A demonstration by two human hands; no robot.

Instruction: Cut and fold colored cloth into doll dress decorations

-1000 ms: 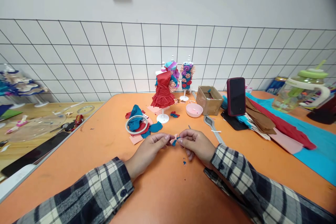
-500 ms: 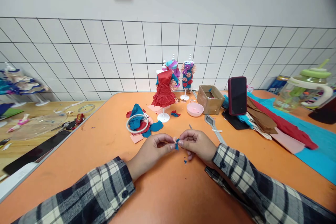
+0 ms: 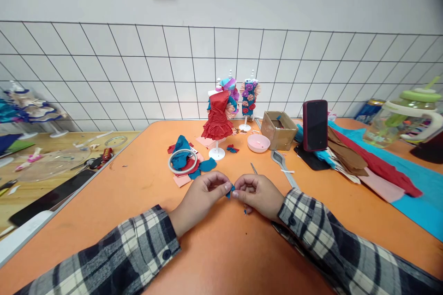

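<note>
Between my two hands is a small blue piece of crepe paper, pinched at its edges. My left hand grips it from the left with thumb and forefinger. From the other side my right hand pinches the same piece, its lower fingers curled under. Just beyond stands a small dress form in a red ruffled dress, with a red and blue paper bow by its base. To the left, a roll of tape lies on blue, red and pink paper scraps.
Behind are a flowered blue dress form, a pink bowl and a cardboard box. On the right are scissors, an upright phone, coloured paper sheets and a clear jug.
My fingers have shifted slightly on the blue paper; the pale pink bit that showed above it is no longer visible. The whole view has moved a little.
</note>
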